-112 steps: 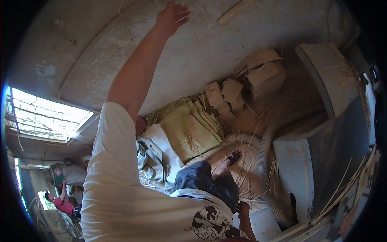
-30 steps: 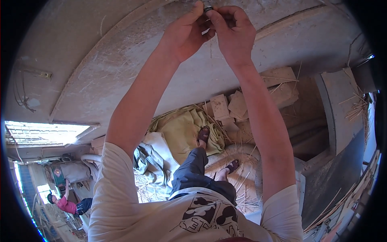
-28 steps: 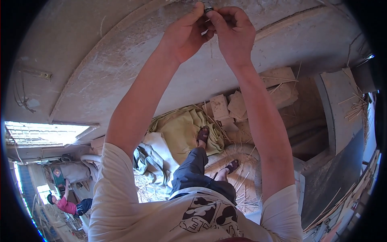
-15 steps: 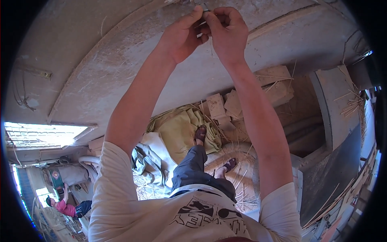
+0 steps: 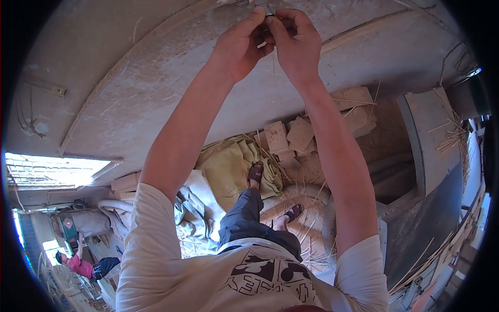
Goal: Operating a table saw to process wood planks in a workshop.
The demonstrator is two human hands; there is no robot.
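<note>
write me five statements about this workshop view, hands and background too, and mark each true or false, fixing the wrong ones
1. The left hand and right hand together pinch a small dark and silvery object. True.
2. The right hand hangs down at the person's side. False: it is raised, next to the left hand.
3. One dark strapped sandal is on the folded yellow-green sheet. True.
4. The co-worker in the background is dressed in green on top. False: the shirt is pinkish red.
5. Tan box-like blocks lie just beyond the sheet, toward the picture's right. True.
</note>
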